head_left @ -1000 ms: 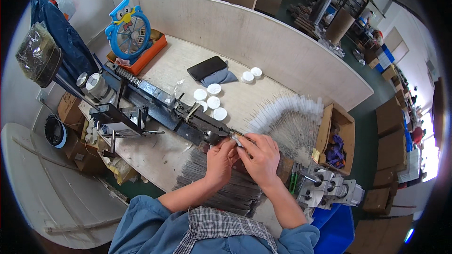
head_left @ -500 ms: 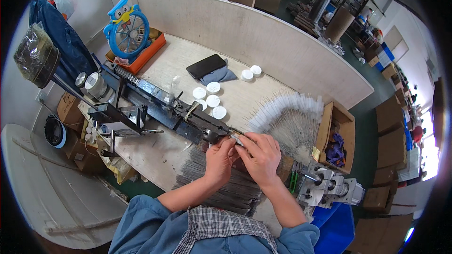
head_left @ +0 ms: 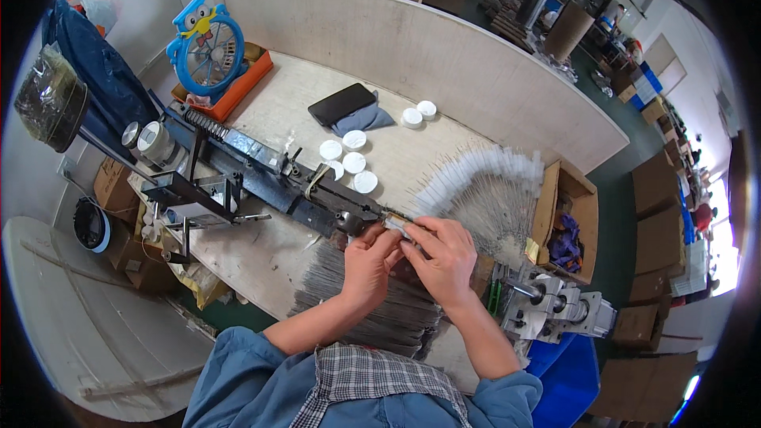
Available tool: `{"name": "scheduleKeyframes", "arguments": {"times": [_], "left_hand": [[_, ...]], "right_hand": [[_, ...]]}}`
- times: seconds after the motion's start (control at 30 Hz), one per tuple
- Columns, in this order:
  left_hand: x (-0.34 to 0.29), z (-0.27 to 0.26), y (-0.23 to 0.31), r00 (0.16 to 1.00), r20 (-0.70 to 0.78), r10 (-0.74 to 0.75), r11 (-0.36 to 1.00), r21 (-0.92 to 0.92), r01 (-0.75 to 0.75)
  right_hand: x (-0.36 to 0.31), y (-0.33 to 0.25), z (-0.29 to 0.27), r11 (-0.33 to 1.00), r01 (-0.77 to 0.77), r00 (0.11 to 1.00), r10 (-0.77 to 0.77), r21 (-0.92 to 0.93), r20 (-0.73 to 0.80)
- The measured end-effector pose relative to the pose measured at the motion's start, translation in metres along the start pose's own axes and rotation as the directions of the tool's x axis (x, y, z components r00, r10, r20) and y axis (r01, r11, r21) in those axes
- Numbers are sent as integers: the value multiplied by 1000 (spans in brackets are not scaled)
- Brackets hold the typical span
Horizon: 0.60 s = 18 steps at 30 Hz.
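At the near end of a long dark metal fixture [head_left: 277, 182], my two hands meet. Thumb and fingers of my left hand [head_left: 367, 271] are pinched together beside the round black knob [head_left: 349, 223]. Opposite it, my right hand [head_left: 445, 261] has its fingers bent and pressed in. Between the fingertips shows a small whitish tubular piece [head_left: 395, 224]; fingers hide much of it. A thick pile of thin grey wires [head_left: 321, 281] lies beneath my hands. Beyond my right hand spreads a fan of wires with white translucent ends [head_left: 483, 178].
White round tubs [head_left: 353, 162] and a black phone [head_left: 341, 105] on a grey cloth stand behind the fixture. A blue toy-shaped fan [head_left: 208, 51] sits in an orange tray. To the right are a cardboard box [head_left: 583, 238], green-handled tool [head_left: 495, 297] and metal mechanism [head_left: 567, 313].
The view has shifted slightly. My hands remain together at the fixture's end, with the fingers slightly rearranged, and more of the whitish piece shows between them.
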State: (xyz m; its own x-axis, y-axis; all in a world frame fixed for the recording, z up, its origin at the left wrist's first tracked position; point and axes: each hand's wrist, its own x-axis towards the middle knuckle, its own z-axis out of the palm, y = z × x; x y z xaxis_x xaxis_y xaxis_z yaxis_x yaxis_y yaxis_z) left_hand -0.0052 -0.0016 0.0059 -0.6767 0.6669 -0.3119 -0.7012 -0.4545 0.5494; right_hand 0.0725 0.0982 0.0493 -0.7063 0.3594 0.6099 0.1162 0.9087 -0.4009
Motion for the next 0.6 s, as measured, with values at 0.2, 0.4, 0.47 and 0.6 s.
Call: {"name": "scheduleKeyframes", "arguments": {"times": [0.2, 0.4, 0.47, 0.6], "left_hand": [[-2, 3, 2, 1000, -29, -7, 999, 32, 8], [-1, -1, 1, 1000, -4, 4, 1000, -1, -4], [-2, 0, 2, 1000, -21, -10, 1000, 19, 11], [-3, 1, 3, 1000, -26, -14, 1000, 10, 14]], "right_hand": [[-5, 8, 2, 999, 23, 999, -22, -43, 26], [-5, 7, 3, 999, 26, 1000, -25, -35, 18], [-6, 7, 3, 999, 13, 999, -11, -41, 36], [-7, 6, 2, 998, 40, 999, -39, -57, 25]]}}
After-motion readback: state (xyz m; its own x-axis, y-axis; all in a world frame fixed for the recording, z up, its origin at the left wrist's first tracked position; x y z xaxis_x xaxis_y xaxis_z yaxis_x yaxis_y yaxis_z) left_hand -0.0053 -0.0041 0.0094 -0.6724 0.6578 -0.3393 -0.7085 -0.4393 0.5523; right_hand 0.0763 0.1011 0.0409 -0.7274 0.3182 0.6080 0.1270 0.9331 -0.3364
